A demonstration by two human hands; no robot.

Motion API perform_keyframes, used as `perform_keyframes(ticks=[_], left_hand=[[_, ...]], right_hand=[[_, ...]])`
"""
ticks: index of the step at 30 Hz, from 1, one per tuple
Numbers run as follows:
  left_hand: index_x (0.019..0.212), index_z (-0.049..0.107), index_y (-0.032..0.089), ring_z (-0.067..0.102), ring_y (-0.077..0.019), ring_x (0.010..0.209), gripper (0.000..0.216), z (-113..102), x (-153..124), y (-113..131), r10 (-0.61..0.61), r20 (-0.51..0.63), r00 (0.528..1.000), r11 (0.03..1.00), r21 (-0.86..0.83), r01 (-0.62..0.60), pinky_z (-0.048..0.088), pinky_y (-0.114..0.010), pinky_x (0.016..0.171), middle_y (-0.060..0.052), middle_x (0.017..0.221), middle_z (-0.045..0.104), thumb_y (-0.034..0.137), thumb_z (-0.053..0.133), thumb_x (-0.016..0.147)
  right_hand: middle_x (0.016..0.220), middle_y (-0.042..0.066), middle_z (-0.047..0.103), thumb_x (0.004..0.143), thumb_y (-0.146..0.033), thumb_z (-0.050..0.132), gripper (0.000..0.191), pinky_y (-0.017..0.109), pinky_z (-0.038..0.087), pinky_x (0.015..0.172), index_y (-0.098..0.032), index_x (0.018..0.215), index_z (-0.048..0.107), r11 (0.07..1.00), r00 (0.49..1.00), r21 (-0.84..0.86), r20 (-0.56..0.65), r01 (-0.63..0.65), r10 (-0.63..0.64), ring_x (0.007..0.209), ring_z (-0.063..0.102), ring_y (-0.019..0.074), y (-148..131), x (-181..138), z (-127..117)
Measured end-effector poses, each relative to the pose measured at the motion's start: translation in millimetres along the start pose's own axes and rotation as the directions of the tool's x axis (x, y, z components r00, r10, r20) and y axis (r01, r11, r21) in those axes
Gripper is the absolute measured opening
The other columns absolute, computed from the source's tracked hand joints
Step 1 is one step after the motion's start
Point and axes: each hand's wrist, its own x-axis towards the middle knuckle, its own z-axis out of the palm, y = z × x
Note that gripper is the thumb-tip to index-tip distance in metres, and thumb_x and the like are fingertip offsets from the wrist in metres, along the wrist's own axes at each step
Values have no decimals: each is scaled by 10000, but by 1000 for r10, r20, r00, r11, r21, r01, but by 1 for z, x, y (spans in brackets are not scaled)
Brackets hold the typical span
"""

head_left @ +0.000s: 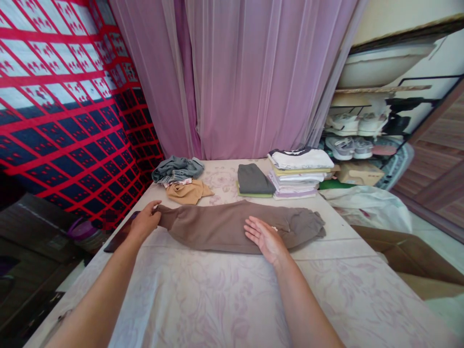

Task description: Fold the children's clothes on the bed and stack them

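A pair of brown sweatpants (217, 226) lies folded lengthwise across the table, its ribbed cuff to the left and its gathered waistband to the right. At the left end my left hand (147, 220) pinches the cuff between thumb and fingers. My right hand (266, 239) rests on the right half of the pants, fingers stretched out and palm tilted inward, holding nothing. A small pale drawstring or tag shows just beyond its fingers. Beneath my left hand and wrist lies a dark flat object (121, 235), partly covered.
Crumpled grey-green clothing (177, 168) and a tan garment (188, 191) lie at the back left. Behind the pants are a folded dark grey garment (253, 179) and a stack of folded light clothes (299, 174). An open cardboard box (409, 251) stands off the right edge.
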Motion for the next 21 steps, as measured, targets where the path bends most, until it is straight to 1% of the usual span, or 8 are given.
perform_keyframes(ticks=[3, 6, 8, 10, 12, 15, 18, 21], left_hand=[[1271, 531, 155, 634, -272, 1005, 512, 8, -4, -16, -74, 20, 997, 995, 72, 73, 501, -391, 862, -119, 1133, 657, 179, 471, 762], [1259, 546, 140, 509, -296, 1217, 514, 20, -16, -2, 92, -108, 990, 991, 104, -81, 413, -431, 1021, -148, 1323, 540, 142, 446, 755], [1227, 578, 166, 474, -271, 1254, 477, 29, -24, 22, 262, -137, 955, 963, 99, -250, 361, -414, 1076, -116, 1340, 535, 145, 435, 773], [1166, 628, 204, 513, -246, 1207, 406, 41, -30, 51, 409, -56, 911, 912, 67, -405, 363, -394, 1074, -81, 1269, 600, 175, 445, 805], [1099, 671, 231, 551, -222, 1151, 333, 56, -32, 81, 542, 80, 837, 839, 0, -544, 377, -367, 1055, -58, 1197, 650, 208, 470, 834], [1105, 680, 231, 515, -218, 1207, 301, 84, -28, 114, 638, 213, 740, 763, -53, -644, 341, -367, 1074, -64, 1272, 612, 251, 511, 857], [1193, 634, 205, 448, -245, 1285, 355, 107, -17, 131, 602, 286, 746, 785, -39, -618, 315, -395, 1084, -101, 1372, 528, 293, 525, 866], [1253, 579, 198, 501, -226, 1234, 401, 119, -4, 138, 570, 330, 753, 808, -59, -586, 344, -364, 1056, -96, 1318, 577, 315, 512, 875]], right_hand=[[1065, 103, 708, 732, -399, 680, 305, 352, 551, 781, -203, 964, 696, 976, 995, -199, -33, 84, -93, 881, 687, 202, -4, 2, -4], [992, 95, 729, 746, -445, 627, 327, 362, 552, 759, -199, 945, 710, 847, 959, -487, -63, 213, -277, 856, 688, 220, -14, 11, -15], [965, 79, 736, 781, -418, 567, 291, 381, 534, 798, -216, 924, 721, 629, 903, -727, -29, 275, -428, 876, 681, 231, -23, 19, -22], [990, 60, 732, 811, -340, 515, 261, 383, 504, 854, -246, 934, 726, 325, 849, -900, 85, 290, -522, 930, 666, 231, -35, 28, -26], [1053, 49, 717, 823, -261, 490, 277, 375, 471, 905, -264, 973, 722, 43, 831, -953, 239, 300, -502, 1008, 638, 226, -46, 37, -26], [1153, 63, 679, 835, -210, 485, 311, 399, 413, 970, -251, 1052, 703, -219, 841, -924, 378, 314, -388, 1112, 585, 230, -58, 51, -27], [1222, 78, 643, 849, -223, 499, 314, 459, 353, 1004, -258, 1103, 680, -315, 877, -916, 350, 248, -328, 1158, 550, 244, -63, 62, -33], [1212, 57, 649, 850, -232, 512, 305, 469, 322, 1008, -293, 1102, 673, -299, 889, -927, 323, 227, -326, 1129, 561, 232, -61, 71, -42]])
